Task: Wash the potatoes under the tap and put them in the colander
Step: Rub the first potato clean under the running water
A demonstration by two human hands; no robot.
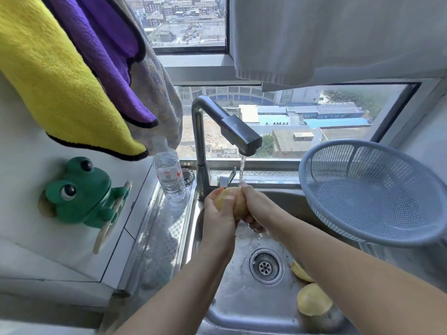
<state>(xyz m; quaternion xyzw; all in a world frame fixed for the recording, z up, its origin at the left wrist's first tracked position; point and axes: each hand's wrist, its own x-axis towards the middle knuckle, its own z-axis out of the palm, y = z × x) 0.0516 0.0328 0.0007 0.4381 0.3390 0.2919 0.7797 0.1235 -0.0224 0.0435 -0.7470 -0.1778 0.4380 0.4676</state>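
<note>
Washing under way: left hand (217, 215) and right hand (257, 209) both curl round a potato (238, 205) under the tap (242, 136); next, I reckon, lift it right into the colander (367, 187).

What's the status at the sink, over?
Left grip and right grip hold one potato under running tap. Two more potatoes in sink. Colander empty, nothing in the way.
</note>
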